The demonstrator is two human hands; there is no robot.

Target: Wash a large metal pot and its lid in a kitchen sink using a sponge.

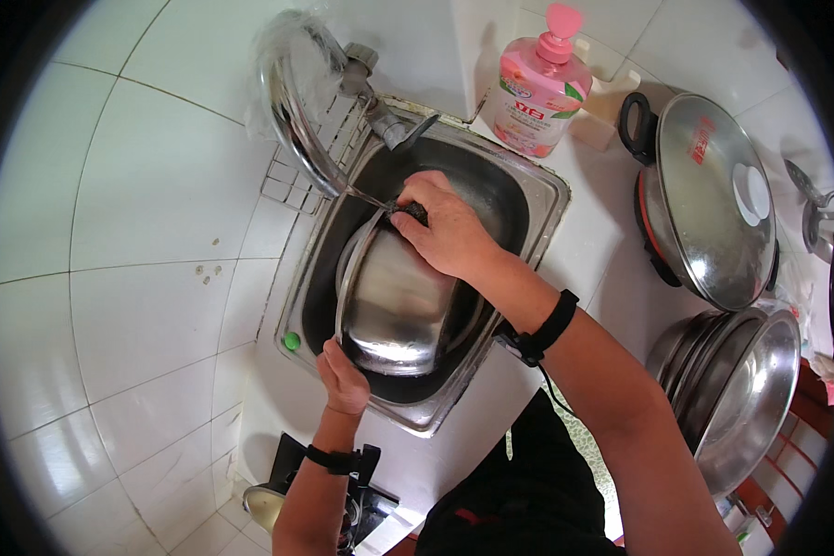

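A stainless steel basin (399,299) stands tilted on its side inside the metal sink (545,198). My left hand (344,379) grips its rim at the near end. At the far end, my right hand (452,226) holds a dark scouring pad (415,212) against the basin's edge. A thin stream of water (367,197) runs from the curved chrome faucet (306,153) toward the pad. Behind the basin, part of another round metal vessel (345,258) shows in the sink; most of it is hidden.
A pink pump bottle of dish soap (538,90) stands behind the sink. To the right are a lidded pan (716,201) and stacked steel basins (743,396). A wire rack (288,182) sits by the tiled wall (153,194). A green round object (291,340) lies on the sink's rim.
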